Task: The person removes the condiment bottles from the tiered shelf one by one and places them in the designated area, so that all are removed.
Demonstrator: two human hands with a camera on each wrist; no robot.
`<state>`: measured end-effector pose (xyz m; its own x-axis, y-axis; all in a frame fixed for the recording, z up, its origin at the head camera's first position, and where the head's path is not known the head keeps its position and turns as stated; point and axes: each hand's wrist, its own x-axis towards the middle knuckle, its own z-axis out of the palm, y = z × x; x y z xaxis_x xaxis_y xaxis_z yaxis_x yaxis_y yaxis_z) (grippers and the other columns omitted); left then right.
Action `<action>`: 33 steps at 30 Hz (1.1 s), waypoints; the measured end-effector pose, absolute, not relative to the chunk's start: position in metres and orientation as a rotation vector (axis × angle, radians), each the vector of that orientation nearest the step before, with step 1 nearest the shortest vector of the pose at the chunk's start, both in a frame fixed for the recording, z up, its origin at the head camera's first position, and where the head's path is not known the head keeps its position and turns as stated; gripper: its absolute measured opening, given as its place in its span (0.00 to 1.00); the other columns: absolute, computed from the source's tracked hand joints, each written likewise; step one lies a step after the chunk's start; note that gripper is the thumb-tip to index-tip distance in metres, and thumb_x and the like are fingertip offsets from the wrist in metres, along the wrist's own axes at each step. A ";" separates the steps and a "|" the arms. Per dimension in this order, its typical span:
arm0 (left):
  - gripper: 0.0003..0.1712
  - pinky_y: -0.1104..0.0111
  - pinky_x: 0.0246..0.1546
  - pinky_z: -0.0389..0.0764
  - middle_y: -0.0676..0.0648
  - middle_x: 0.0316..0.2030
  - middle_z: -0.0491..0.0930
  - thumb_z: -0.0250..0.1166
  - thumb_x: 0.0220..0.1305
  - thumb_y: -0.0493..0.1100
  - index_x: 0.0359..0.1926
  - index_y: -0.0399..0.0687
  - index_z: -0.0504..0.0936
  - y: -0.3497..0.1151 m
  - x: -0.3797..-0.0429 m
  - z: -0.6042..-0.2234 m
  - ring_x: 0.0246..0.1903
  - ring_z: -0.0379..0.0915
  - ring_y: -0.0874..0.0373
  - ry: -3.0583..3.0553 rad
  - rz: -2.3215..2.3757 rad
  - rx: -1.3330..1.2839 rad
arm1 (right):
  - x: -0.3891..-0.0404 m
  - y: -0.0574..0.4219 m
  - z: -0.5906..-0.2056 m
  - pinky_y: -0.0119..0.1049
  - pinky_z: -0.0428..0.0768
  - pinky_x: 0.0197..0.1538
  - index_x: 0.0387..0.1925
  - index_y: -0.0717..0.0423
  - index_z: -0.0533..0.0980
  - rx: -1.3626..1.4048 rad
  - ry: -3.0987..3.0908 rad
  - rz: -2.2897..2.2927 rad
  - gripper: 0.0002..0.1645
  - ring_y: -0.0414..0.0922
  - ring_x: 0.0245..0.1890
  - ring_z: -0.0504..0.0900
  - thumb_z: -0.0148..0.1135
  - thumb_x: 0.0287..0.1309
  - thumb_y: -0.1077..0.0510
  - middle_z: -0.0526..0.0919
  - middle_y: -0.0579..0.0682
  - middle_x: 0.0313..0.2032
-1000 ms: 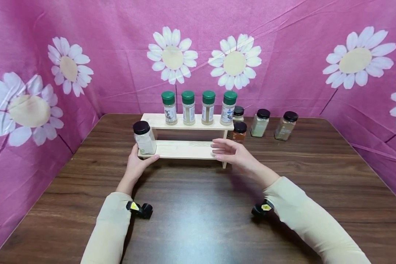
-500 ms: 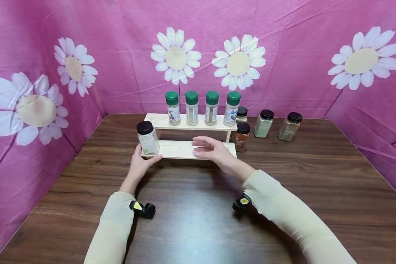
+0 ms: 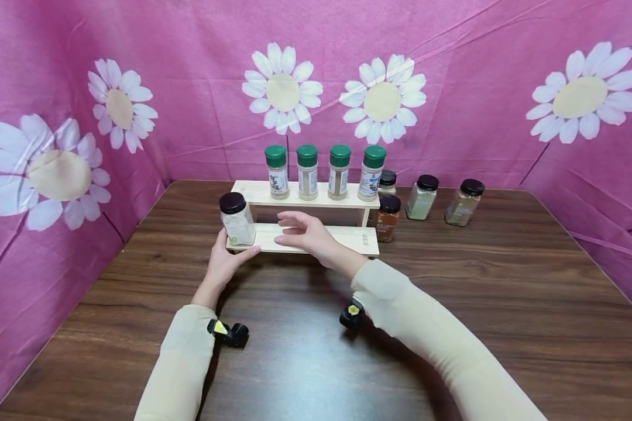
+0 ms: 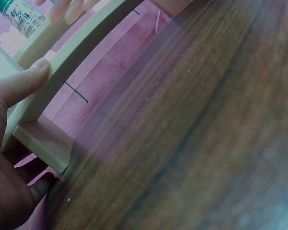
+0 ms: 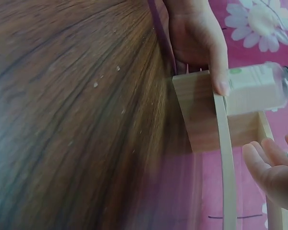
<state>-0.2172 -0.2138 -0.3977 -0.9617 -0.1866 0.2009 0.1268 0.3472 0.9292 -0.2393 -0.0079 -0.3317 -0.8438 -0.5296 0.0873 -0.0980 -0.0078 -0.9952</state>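
A two-tier wooden spice rack [image 3: 347, 238] stands at the back middle of the table. My left hand [image 3: 223, 264] grips the left end of its lower shelf, with the thumb on the front edge and the fingers curled round the end, as the left wrist view [image 4: 19, 91] shows. On that end stands a clear spice jar [image 3: 239, 228] with a black lid and pale contents. My right hand [image 3: 312, 238] hovers over the lower shelf, its fingers loosely bent and apart, pointing toward the jar without touching it. In the right wrist view the jar [image 5: 252, 91] is upright on the shelf.
Several green-capped shakers [image 3: 308, 175] line the upper shelf. Right of the rack are black-lidded jars: a red-brown one [image 3: 387, 225], a green one [image 3: 421, 202], a brownish one [image 3: 460, 207], and another partly hidden [image 3: 387, 186]. Behind hangs a pink flowered cloth [image 3: 189, 105].
My right hand has moved left along the lower shelf, from its right end toward the black-lidded jar. The left hand keeps its grip on the rack. The head view has shifted slightly.
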 end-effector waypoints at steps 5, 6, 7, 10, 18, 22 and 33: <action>0.44 0.64 0.54 0.53 0.41 0.53 0.63 0.70 0.41 0.41 0.59 0.40 0.57 -0.214 -0.216 -0.397 0.53 0.55 0.53 -2.341 -1.652 0.057 | -0.242 -0.026 -0.330 0.34 0.71 0.45 0.54 0.61 0.65 -0.664 2.019 -1.872 0.31 0.54 0.49 0.68 0.62 0.45 0.64 0.69 0.60 0.49; 0.44 0.64 0.54 0.53 0.41 0.53 0.64 0.70 0.42 0.41 0.59 0.40 0.57 -0.214 -0.216 -0.398 0.53 0.55 0.53 -2.336 -1.657 0.052 | -0.243 -0.030 -0.329 0.34 0.71 0.45 0.54 0.61 0.65 -0.663 2.030 -1.862 0.32 0.55 0.49 0.68 0.62 0.45 0.64 0.69 0.61 0.49; 0.43 0.63 0.54 0.52 0.41 0.52 0.64 0.70 0.42 0.40 0.58 0.40 0.57 -0.214 -0.216 -0.398 0.53 0.55 0.53 -2.330 -1.663 0.047 | -0.243 -0.034 -0.329 0.34 0.71 0.45 0.54 0.60 0.65 -0.660 2.048 -1.849 0.32 0.54 0.49 0.68 0.63 0.45 0.64 0.69 0.61 0.50; 0.43 0.63 0.54 0.52 0.40 0.51 0.64 0.70 0.42 0.40 0.58 0.39 0.57 -0.215 -0.217 -0.399 0.52 0.56 0.52 -2.318 -1.676 0.037 | -0.245 -0.044 -0.327 0.33 0.70 0.44 0.55 0.59 0.65 -0.636 2.074 -1.827 0.33 0.53 0.48 0.68 0.63 0.44 0.63 0.69 0.60 0.50; 0.43 0.63 0.53 0.53 0.40 0.52 0.64 0.70 0.42 0.40 0.58 0.40 0.57 -0.213 -0.217 -0.397 0.52 0.55 0.53 -2.318 -1.678 0.031 | -0.249 -0.064 -0.323 0.32 0.67 0.48 0.56 0.61 0.62 -0.620 2.102 -1.852 0.36 0.52 0.50 0.66 0.65 0.42 0.64 0.69 0.58 0.51; 0.43 0.63 0.53 0.54 0.40 0.52 0.64 0.70 0.42 0.40 0.58 0.40 0.57 -0.214 -0.217 -0.397 0.52 0.56 0.52 -2.326 -1.666 0.024 | -0.251 -0.073 -0.323 0.32 0.66 0.49 0.55 0.63 0.63 -0.637 2.122 -1.872 0.35 0.48 0.48 0.69 0.65 0.41 0.65 0.72 0.57 0.47; 0.42 0.59 0.53 0.54 0.35 0.52 0.62 0.67 0.44 0.34 0.59 0.35 0.55 -0.203 -0.201 -0.373 0.52 0.55 0.47 -2.311 -1.723 0.029 | -0.251 -0.089 -0.323 0.27 0.70 0.41 0.48 0.63 0.70 -0.595 2.173 -1.919 0.27 0.42 0.37 0.75 0.65 0.42 0.66 0.77 0.54 0.40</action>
